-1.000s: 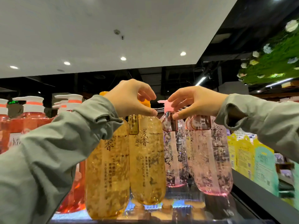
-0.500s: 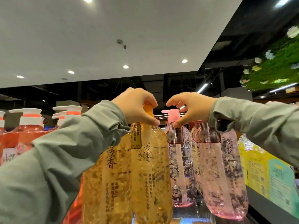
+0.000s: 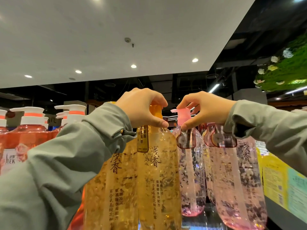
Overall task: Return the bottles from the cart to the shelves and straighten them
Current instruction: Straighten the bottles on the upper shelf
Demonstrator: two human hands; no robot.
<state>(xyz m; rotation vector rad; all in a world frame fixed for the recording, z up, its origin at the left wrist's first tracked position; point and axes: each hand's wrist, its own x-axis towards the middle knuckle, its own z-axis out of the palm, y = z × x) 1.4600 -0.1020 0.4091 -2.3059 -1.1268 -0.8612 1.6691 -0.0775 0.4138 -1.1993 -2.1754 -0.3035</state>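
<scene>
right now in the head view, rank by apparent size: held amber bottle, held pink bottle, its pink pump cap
1. held amber bottle
2. held pink bottle, perhaps just farther back
3. pink pump cap

Amber bottle [image 3: 159, 171]: I read it as clear, glossy, smooth plastic with flecks suspended inside. Its orange pump [image 3: 156, 112] is translucent plastic. Pink bottle [image 3: 191, 171]: same clear glossy plastic; pink pump [image 3: 183, 117] is smooth with a softer sheen. Neck tag [image 3: 142, 138] is shiny, film or card, can't tell which. Red bottles [image 3: 28, 136] are shiny plastic; their white pumps [image 3: 73, 112] are opaque, satin. Left sleeve [image 3: 66, 163]: matt woven cloth, creased. Yellow pouches [image 3: 274, 180]: printed film, slight gloss. Ceiling [image 3: 99, 39]: matt, smooth. Shelf top [image 3: 207, 219]: reflective.
</scene>
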